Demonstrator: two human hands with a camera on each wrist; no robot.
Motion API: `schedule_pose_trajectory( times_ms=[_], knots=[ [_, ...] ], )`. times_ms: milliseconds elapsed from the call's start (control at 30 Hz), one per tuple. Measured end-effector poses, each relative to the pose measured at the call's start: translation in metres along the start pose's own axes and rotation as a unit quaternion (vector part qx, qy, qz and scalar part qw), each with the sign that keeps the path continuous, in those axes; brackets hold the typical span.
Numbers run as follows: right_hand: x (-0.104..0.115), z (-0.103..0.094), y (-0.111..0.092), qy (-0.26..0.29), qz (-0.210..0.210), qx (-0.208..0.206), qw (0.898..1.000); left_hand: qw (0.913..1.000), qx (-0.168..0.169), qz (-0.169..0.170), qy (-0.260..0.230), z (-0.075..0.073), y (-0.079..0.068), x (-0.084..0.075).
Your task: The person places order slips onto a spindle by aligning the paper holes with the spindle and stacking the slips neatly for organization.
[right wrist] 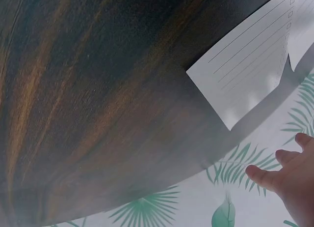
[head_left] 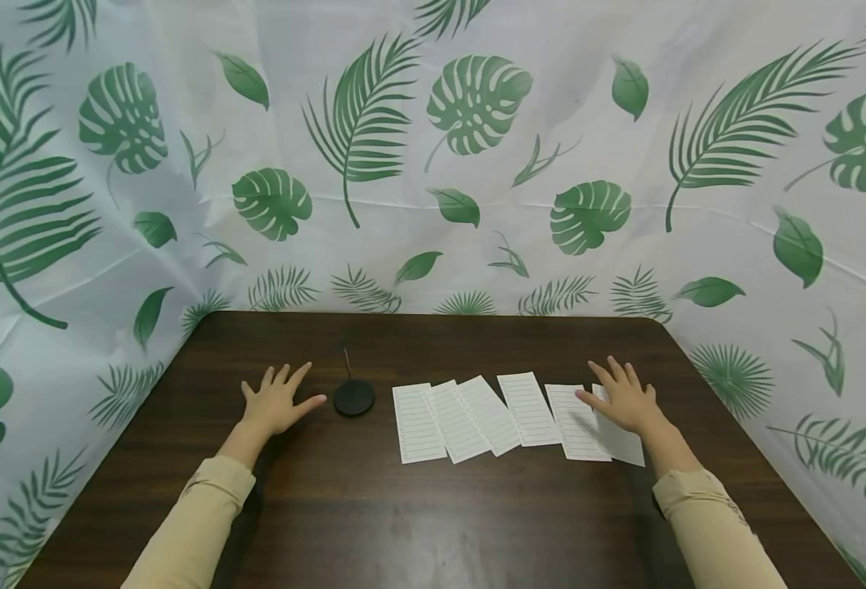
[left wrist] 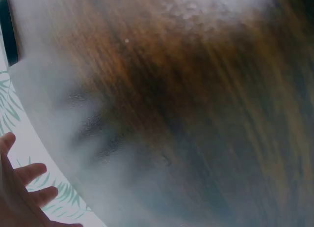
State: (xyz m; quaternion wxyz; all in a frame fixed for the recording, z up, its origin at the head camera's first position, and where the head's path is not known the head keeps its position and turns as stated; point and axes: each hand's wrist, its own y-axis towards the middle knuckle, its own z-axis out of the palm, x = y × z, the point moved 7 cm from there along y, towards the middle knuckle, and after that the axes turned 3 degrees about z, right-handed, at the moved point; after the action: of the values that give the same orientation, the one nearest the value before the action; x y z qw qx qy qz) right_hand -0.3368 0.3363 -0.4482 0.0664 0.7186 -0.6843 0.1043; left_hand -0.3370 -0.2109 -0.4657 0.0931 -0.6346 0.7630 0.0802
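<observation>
Left hand (head_left: 272,406), fingers spread, is near a black disc (head_left: 354,398); right hand (head_left: 628,402), also spread, partly hides the rightmost ruled paper slip (head_left: 624,444), its fine marks unreadable.

- Setting: an enclosed tabletop workspace; whether it lies within a home, an office or a lab cannot be told.
- Enclosure: pale sheeting (head_left: 506,286), creased and printed with green palm and monstera leaves, hangs along the far, left and right sides like a booth.
- Furniture: a single dark wood-grain table (head_left: 433,523) with rounded far corners and a glossy surface.
- Desk-like contents: lined paper slips (head_left: 419,425) and a black round-based stand (head_left: 354,397) with a thin upright rod.
</observation>
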Motion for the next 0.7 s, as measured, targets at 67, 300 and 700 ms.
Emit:
schedule_pose_trajectory(
  times_ms=[67, 300, 700],
  knots=[
    [-0.0004, 0.0, 0.0, -0.004, 0.001, -0.003, 1.0, 1.0, 0.001, 0.002, 0.002, -0.0008, 0.0005, -0.0001],
    [-0.0011, -0.0023, 0.0018, -0.026, -0.004, -0.01, 1.0, 1.0, -0.001, 0.004, 0.004, -0.0031, 0.0034, 0.0006],
    [-0.0001, -0.0092, 0.0008, -0.043, -0.017, -0.024, 0.999, 0.9989, -0.027, 0.029, 0.024, -0.0097, 0.0061, -0.0057]
  ],
)
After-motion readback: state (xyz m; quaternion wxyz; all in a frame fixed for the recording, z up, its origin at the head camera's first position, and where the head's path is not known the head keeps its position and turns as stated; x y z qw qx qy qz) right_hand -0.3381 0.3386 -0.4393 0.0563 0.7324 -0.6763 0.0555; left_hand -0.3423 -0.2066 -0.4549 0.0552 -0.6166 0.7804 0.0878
